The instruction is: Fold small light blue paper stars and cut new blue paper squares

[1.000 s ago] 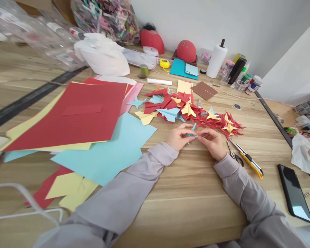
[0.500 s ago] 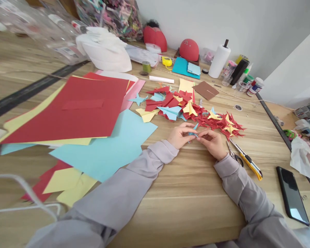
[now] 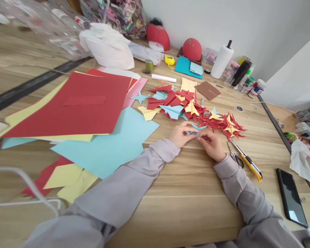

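Note:
A small folded piece of blue paper [image 3: 197,128] with pointed ends is held between my two hands, just above the wooden table. My left hand [image 3: 182,135] pinches its left side, fingers closed around it. The fingertips of my right hand [image 3: 211,145] pinch its lower right edge. Right behind my hands lies a long heap of folded red paper pieces [image 3: 204,119], with some yellow and blue ones mixed in. Among them are a blue paper plane [image 3: 172,111] and a blue four-pointed star [image 3: 140,97].
Stacked red sheets [image 3: 93,103] and blue sheets [image 3: 105,148] cover the left side. Scissors [image 3: 236,158] and a yellow utility knife [image 3: 250,166] lie beside my right wrist. A phone [image 3: 291,198] rests at the right. Bottles and a white roll [image 3: 222,62] stand at the back.
The blue paper has turned in my fingers; one pointed end that aimed upward now reaches out to the right. Both hands stay in nearly the same place. The view has shifted slightly.

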`<action>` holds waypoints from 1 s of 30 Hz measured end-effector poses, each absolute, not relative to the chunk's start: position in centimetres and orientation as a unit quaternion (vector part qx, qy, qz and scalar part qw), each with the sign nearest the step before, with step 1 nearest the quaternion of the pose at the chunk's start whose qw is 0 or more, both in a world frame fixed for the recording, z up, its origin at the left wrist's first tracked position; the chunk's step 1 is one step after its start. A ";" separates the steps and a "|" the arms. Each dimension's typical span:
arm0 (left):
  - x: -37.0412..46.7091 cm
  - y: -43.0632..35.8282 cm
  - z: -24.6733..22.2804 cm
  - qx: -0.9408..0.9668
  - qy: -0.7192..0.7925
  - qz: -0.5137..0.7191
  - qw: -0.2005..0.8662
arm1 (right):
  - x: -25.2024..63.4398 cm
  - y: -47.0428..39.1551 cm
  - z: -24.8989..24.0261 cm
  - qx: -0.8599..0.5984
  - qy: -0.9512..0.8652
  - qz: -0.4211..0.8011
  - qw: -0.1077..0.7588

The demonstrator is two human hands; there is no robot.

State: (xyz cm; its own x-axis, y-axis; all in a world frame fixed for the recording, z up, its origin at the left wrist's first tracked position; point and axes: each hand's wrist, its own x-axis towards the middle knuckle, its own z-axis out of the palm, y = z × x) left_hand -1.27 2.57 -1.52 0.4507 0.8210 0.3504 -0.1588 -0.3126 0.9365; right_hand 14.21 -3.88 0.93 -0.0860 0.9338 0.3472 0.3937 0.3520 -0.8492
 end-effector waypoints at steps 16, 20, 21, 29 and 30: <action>-1.2 2.2 -1.3 0.697 0.275 0.494 0.441 | 13.8 -3.7 1.5 -0.538 -0.539 0.465 0.451; -1.1 2.0 -1.1 0.703 0.268 0.497 0.432 | 13.7 -3.8 1.9 -0.556 -0.494 0.495 0.448; -1.1 2.0 -1.2 0.705 0.267 0.497 0.431 | 13.6 -3.8 2.0 -0.561 -0.485 0.499 0.449; -1.1 1.7 -1.2 0.713 0.269 0.492 0.420 | 13.5 -3.8 2.1 -0.577 -0.403 0.522 0.482; -1.1 1.7 -1.1 0.713 0.267 0.493 0.420 | 13.5 -3.8 2.1 -0.578 -0.400 0.520 0.485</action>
State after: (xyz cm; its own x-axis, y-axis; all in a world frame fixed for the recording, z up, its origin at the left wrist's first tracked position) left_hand -1.08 1.72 -1.15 0.3709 0.7952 0.4797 -0.0337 -0.5047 0.8626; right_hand 13.48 -3.79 2.05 0.1391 0.9671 -0.2130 -0.0421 -0.2092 -0.9770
